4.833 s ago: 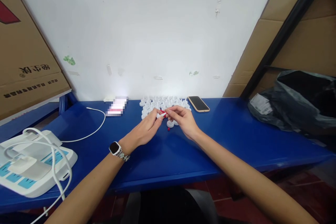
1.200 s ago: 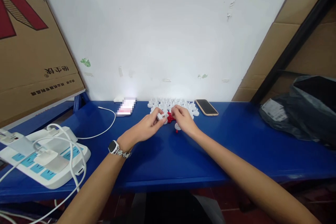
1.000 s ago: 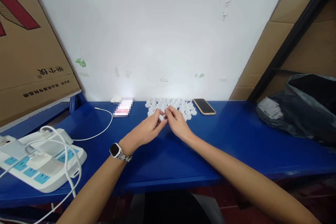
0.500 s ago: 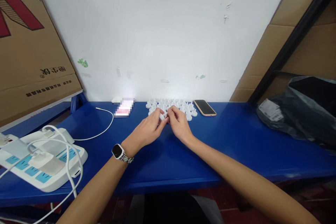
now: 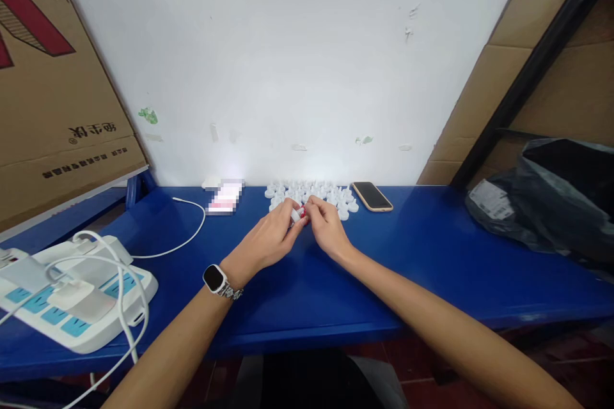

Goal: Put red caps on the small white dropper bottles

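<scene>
Fingertips [image 5: 293, 207] of the left hand [image 5: 267, 239] and right hand [image 5: 327, 227] are pinching one small white piece [image 5: 296, 215] together, hovering near the blue table's [image 5: 432, 249] back edge, beside clustered white pieces [image 5: 311, 193].

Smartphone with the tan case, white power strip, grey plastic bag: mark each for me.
Smartphone with the tan case [image 5: 373, 196], head view, middle of its dark screen.
White power strip [image 5: 71, 297], head view, top face with blue sockets.
Grey plastic bag [image 5: 551, 204], head view, its crumpled front side.
</scene>
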`<state>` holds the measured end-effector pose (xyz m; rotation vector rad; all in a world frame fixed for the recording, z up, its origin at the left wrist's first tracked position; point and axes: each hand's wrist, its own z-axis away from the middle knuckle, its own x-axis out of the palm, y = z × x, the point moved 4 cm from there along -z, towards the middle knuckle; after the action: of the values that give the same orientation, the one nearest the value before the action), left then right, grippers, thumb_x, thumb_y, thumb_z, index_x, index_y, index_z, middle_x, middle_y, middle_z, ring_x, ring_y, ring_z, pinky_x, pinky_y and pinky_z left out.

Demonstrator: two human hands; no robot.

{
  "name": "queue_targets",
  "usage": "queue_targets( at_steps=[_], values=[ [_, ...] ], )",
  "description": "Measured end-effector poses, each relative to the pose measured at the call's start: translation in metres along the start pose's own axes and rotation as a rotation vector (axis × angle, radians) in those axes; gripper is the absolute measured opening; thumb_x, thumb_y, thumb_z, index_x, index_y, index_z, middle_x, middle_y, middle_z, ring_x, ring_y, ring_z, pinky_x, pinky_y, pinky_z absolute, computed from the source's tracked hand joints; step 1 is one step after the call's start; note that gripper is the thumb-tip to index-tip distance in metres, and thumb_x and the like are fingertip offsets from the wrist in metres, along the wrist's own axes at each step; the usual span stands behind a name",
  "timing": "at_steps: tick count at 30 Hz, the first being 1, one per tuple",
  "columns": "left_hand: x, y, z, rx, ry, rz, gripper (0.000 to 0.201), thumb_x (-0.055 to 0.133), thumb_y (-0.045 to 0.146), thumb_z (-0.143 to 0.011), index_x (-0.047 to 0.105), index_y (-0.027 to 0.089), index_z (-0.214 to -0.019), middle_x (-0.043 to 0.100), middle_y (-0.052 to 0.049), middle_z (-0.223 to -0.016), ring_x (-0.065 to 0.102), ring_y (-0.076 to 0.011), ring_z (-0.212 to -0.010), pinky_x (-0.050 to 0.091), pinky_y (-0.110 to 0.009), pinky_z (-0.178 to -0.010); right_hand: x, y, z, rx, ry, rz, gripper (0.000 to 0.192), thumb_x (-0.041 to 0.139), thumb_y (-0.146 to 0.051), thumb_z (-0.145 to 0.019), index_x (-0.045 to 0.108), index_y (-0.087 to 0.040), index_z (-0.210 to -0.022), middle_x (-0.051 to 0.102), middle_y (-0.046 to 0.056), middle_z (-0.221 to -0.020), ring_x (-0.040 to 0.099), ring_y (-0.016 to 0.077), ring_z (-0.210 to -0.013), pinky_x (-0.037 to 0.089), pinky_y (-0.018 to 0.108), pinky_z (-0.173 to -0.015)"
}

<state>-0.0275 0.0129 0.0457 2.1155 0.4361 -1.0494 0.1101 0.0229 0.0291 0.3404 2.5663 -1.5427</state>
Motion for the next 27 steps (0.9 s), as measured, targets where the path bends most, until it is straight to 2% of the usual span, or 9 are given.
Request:
queue_targets(
  at_steps=[3, 7, 10, 17, 22, 25, 27],
  values=[
    [-0.003, 0.004, 0.002, 0.005, -0.028, 0.069, 0.028, 0.031, 0.047, -0.103, 0.043, 0.022, -0.103, 0.062, -0.005, -0.094, 0.06, -0.0195, -0.077, 0.044, -0.035, -0.072, -0.003, -0.001, -0.003, 0.006, -0.112, -0.113, 0.033, 0.045, -0.033, -0.089, 0.032, -0.021, -0.061, 0.032, -0.004, -0.059, 0.033, 0.0118, -0.058, 0.028, 0.027, -0.056],
    [-0.008, 0.01, 0.004, 0.032, -0.038, 0.123, 0.027, 0.033, 0.046, -0.102, 0.043, 0.022, -0.107, 0.062, -0.004, -0.095, 0.06, -0.0186, -0.079, 0.045, -0.034, -0.076, -0.006, -0.006, -0.004, 0.021, -0.217, -0.166, 0.038, 0.042, -0.045, -0.092, 0.033, -0.021, -0.064, 0.03, -0.003, -0.061, 0.031, 0.012, -0.057, 0.027, 0.027, -0.054],
    [-0.009, 0.01, 0.005, 0.029, -0.049, 0.115, 0.027, 0.033, 0.046, -0.102, 0.043, 0.022, -0.106, 0.062, -0.004, -0.094, 0.06, -0.0185, -0.078, 0.044, -0.034, -0.077, -0.006, -0.007, -0.003, 0.009, -0.224, -0.143, 0.042, 0.039, -0.05, -0.094, 0.035, -0.021, -0.065, 0.033, -0.003, -0.061, 0.032, 0.0121, -0.057, 0.029, 0.027, -0.055],
    [-0.004, 0.002, 0.005, 0.043, -0.054, 0.074, 0.027, 0.034, 0.045, -0.102, 0.042, 0.021, -0.108, 0.061, -0.006, -0.092, 0.06, -0.0198, -0.081, 0.045, -0.035, -0.078, -0.002, -0.006, 0.004, -0.072, -0.184, -0.002, 0.042, 0.033, -0.049, -0.099, 0.038, -0.021, -0.068, 0.038, -0.003, -0.063, 0.038, 0.0123, -0.059, 0.032, 0.027, -0.058],
    [-0.001, 0.0, 0.004, 0.044, -0.049, 0.071, 0.029, 0.036, 0.046, -0.101, 0.044, 0.02, -0.112, 0.061, -0.006, -0.091, 0.059, -0.0199, -0.078, 0.045, -0.036, -0.077, -0.002, -0.009, 0.004, -0.074, -0.205, 0.098, 0.041, 0.031, -0.049, -0.1, 0.04, -0.021, -0.07, 0.04, -0.003, -0.063, 0.04, 0.012, -0.058, 0.032, 0.027, -0.057],
    [-0.005, -0.008, 0.001, 0.01, -0.067, 0.089, 0.035, 0.04, 0.05, -0.099, 0.047, 0.021, -0.117, 0.061, -0.005, -0.092, 0.059, -0.0196, -0.077, 0.046, -0.035, -0.074, -0.007, -0.01, -0.004, -0.094, -0.209, 0.201, 0.04, 0.031, -0.046, -0.1, 0.039, -0.021, -0.069, 0.042, -0.003, -0.062, 0.042, 0.0125, -0.059, 0.031, 0.027, -0.058],
    [-0.01, -0.018, -0.002, -0.025, -0.04, 0.111, 0.039, 0.042, 0.05, -0.098, 0.046, 0.022, -0.124, 0.061, -0.005, -0.093, 0.059, -0.02, -0.081, 0.047, -0.035, -0.075, -0.013, -0.007, -0.011, -0.104, -0.213, 0.321, 0.039, 0.032, -0.041, -0.1, 0.037, -0.021, -0.067, 0.043, -0.003, -0.06, 0.043, 0.0129, -0.059, 0.03, 0.027, -0.059]
  ],
)
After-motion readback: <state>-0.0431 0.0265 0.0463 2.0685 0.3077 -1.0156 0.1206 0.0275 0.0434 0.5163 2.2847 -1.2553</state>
